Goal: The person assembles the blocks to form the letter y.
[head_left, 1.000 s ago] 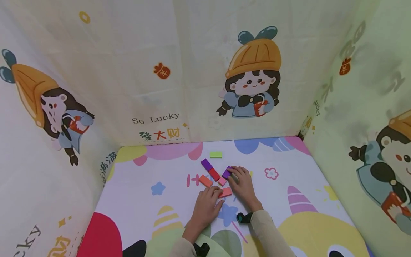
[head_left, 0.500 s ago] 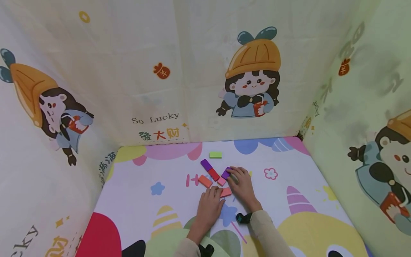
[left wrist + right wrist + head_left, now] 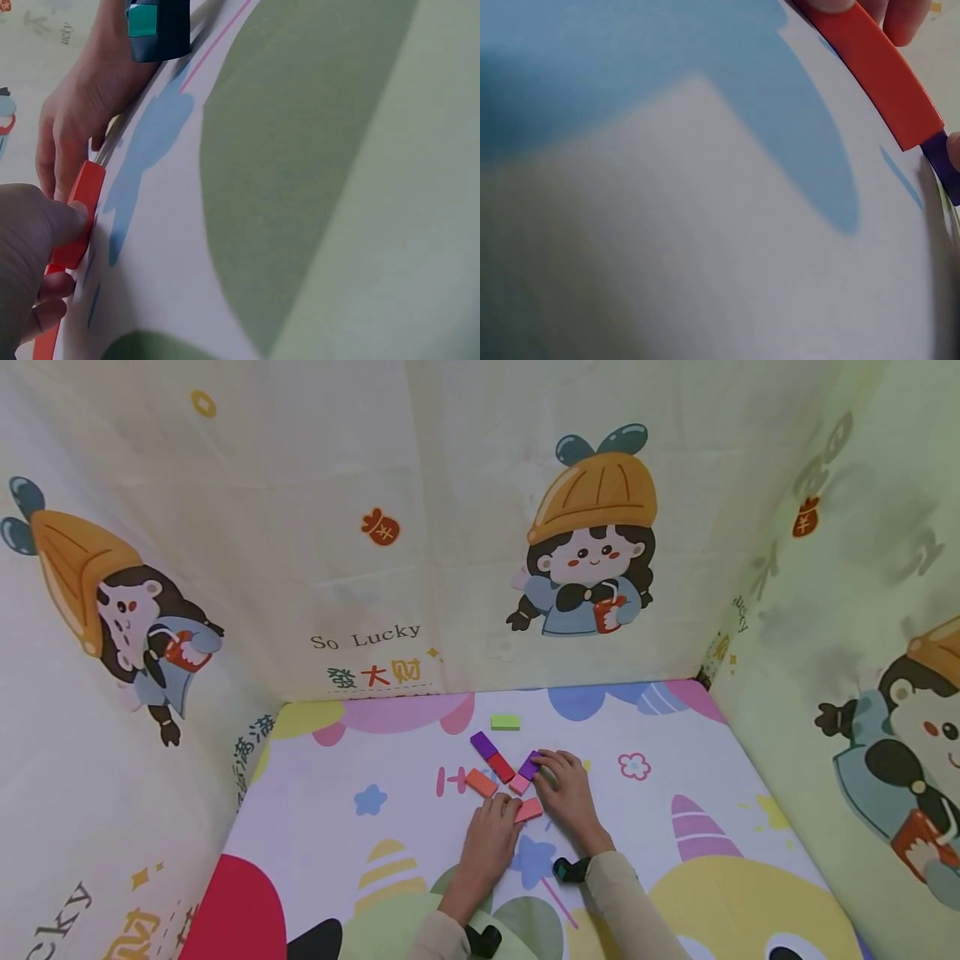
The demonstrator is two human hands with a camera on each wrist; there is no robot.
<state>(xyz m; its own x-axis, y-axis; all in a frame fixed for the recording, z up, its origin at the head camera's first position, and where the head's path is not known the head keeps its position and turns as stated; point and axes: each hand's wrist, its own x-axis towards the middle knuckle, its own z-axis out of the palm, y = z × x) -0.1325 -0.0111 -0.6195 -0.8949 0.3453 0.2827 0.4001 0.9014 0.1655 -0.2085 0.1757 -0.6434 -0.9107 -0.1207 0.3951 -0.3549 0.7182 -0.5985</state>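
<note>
Near the middle of the table, my left hand [image 3: 486, 852] pinches a flat salmon-red block [image 3: 529, 811] at its left end. In the left wrist view, its thumb [image 3: 75, 217] lies against that block's near face. My right hand [image 3: 567, 793] holds a purple block [image 3: 529, 766] by its right side, with the fingers partly covering it. A small pink block [image 3: 519, 784] lies between the two held blocks, close to the purple one's lower end. Up and left of it, a red block [image 3: 500, 767] and another purple block [image 3: 483, 745] lie end to end in a slanting row.
An orange block [image 3: 481, 782] lies left of the red one, just beyond the left hand's fingers. A green block [image 3: 506, 722] lies farther back. Printed cloth walls [image 3: 450, 568] enclose the table [image 3: 315, 793] at the back and both sides.
The left thumb has come in from the side to the salmon-red block's near edge, and the left hand has turned slightly. The right hand and the other blocks stay in place.
</note>
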